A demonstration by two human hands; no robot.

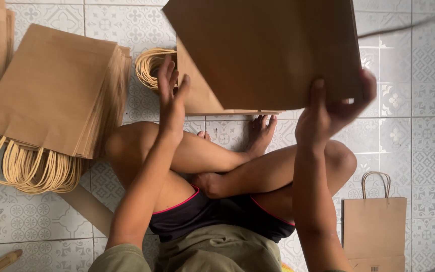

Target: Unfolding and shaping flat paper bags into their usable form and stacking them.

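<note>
Gripping a flat brown paper bag (273,50) in the right hand (328,113), left hand (172,95) open beside it, the person has a large handled stack (56,95) done at left, a smaller pile (202,98) remaining ahead.

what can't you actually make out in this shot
Head view only:
- Flat brown paper bag in the right hand: top cut off by the frame edge.
- Pile of brown bags beneath it: mostly covered by that bag.
- Left hand: touching the pile or not, unclear.
- Upright brown handled bag: bottom cut off.
</note>
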